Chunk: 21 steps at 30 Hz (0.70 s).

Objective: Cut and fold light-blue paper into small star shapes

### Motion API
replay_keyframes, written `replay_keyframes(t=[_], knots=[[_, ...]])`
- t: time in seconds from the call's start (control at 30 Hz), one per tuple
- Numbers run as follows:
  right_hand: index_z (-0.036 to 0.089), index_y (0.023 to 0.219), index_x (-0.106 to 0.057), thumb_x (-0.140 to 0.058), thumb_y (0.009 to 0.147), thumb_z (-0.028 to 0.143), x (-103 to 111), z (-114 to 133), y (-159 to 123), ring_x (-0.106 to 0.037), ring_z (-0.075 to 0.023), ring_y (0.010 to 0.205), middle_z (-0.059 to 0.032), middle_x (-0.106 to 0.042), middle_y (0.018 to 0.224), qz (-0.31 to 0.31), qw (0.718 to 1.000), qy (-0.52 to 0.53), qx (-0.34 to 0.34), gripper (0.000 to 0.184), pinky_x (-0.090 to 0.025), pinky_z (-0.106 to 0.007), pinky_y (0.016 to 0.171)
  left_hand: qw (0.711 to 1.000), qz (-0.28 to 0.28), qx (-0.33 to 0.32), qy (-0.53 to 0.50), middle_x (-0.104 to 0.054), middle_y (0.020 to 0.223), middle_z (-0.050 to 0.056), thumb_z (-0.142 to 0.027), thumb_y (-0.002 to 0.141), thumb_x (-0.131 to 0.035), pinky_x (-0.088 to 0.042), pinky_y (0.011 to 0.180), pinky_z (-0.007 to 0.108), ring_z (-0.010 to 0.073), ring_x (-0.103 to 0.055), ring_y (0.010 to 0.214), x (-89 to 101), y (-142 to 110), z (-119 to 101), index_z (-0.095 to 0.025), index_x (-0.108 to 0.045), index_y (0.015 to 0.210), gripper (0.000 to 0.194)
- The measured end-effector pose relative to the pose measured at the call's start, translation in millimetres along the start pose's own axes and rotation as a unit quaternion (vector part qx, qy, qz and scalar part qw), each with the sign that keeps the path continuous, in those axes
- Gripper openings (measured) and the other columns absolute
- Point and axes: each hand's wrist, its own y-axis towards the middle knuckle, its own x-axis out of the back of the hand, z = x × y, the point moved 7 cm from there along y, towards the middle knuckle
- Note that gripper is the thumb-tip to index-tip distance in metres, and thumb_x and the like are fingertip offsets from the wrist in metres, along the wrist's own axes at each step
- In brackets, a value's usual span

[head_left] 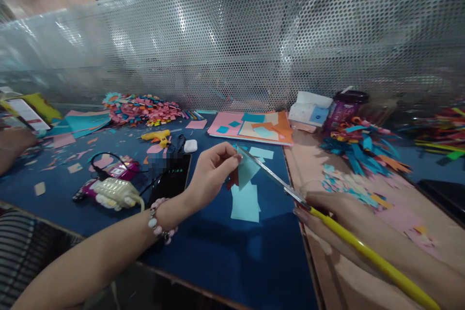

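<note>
My left hand (214, 172), wearing a bead bracelet (157, 220), pinches a small light-blue piece of paper (247, 172) between thumb and fingers. A dark reddish scrap shows just under those fingertips. In my right hand (337, 218) is a pair of scissors (267, 172) with long metal blades and a yellow handle. The blades point up and left, and their tips are at the top edge of the held paper, close to my left thumb. Below, several light-blue paper squares (245, 206) lie on the blue table (250, 261).
Coloured paper sheets (225, 121) lie ahead. A yellow glue gun (156, 136), white earbud case (190, 146), phone (172, 179) and power strip (116, 193) with cables are at left. Paper-strip bundles (366, 147), a tissue pack (310, 109) and a cup (345, 109) stand right. Another person's hand (14, 147) is far left.
</note>
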Motion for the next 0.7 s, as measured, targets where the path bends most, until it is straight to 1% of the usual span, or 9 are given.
replay_keyframes(t=[0.13, 0.23, 0.3, 0.4, 0.47, 0.7], knots=[[0.020, 0.052, -0.047, -0.046, 0.084, 0.050, 0, -1, 0, -0.044, -0.0108, 0.046, 0.0012, -0.047, 0.049, -0.010, 1.000, -0.006, 0.003, 0.044, -0.028, -0.023, 0.043, 1.000, 0.006, -0.010, -0.008, -0.049, 0.046, -0.004, -0.031, 0.081, -0.058, -0.034, 0.036, 0.019, 0.0079, -0.045, 0.039, 0.7, 0, 1, -0.018, -0.046, 0.068, 0.022], [0.020, 0.052, -0.045, -0.041, 0.085, 0.050, 0, 2, 0, -0.043, -0.0107, 0.045, 0.0010, -0.047, 0.048, -0.008, 1.000, -0.008, 0.011, 0.045, -0.028, -0.023, 0.042, 1.000, 0.005, -0.006, -0.014, -0.048, 0.046, -0.004, -0.032, 0.080, -0.059, -0.034, 0.035, 0.019, 0.0082, -0.045, 0.038, 1.1, 0, 2, -0.018, -0.046, 0.068, 0.022], [0.020, 0.051, -0.044, -0.038, 0.086, 0.048, 2, 6, 0, -0.042, -0.0107, 0.045, 0.0008, -0.046, 0.048, -0.019, 0.999, -0.017, 0.020, 0.046, -0.028, -0.024, 0.042, 1.000, 0.003, -0.004, -0.020, -0.047, 0.046, -0.004, -0.032, 0.079, -0.059, -0.034, 0.035, 0.019, 0.0084, -0.045, 0.039, 1.1, 1, 2, -0.018, -0.046, 0.068, 0.022], [0.020, 0.052, -0.044, -0.039, 0.086, 0.046, 4, 11, -1, -0.041, -0.0102, 0.044, 0.0012, -0.044, 0.047, -0.027, 0.999, -0.028, 0.029, 0.044, -0.027, -0.024, 0.042, 1.000, -0.004, -0.004, -0.029, -0.046, 0.048, -0.004, -0.031, 0.078, -0.060, -0.033, 0.035, 0.019, 0.0083, -0.046, 0.039, 1.5, 1, 2, -0.018, -0.047, 0.067, 0.022], [0.020, 0.052, -0.044, -0.040, 0.086, 0.045, 4, 13, -1, -0.040, -0.0100, 0.043, 0.0015, -0.044, 0.047, -0.021, 0.999, -0.023, 0.026, 0.043, -0.027, -0.024, 0.042, 0.999, -0.008, -0.002, -0.035, -0.046, 0.049, -0.005, -0.031, 0.077, -0.061, -0.033, 0.034, 0.019, 0.0080, -0.045, 0.039, 1.7, 1, 2, -0.018, -0.047, 0.066, 0.022], [0.019, 0.052, -0.046, -0.039, 0.086, 0.045, 4, 10, -1, -0.041, -0.0099, 0.043, 0.0011, -0.045, 0.046, -0.031, 0.999, -0.026, 0.026, 0.044, -0.027, -0.024, 0.043, 0.999, -0.009, -0.003, -0.041, -0.043, 0.047, -0.005, -0.030, 0.077, -0.061, -0.033, 0.033, 0.019, 0.0084, -0.045, 0.037, 1.3, 1, 0, -0.018, -0.047, 0.064, 0.022]])
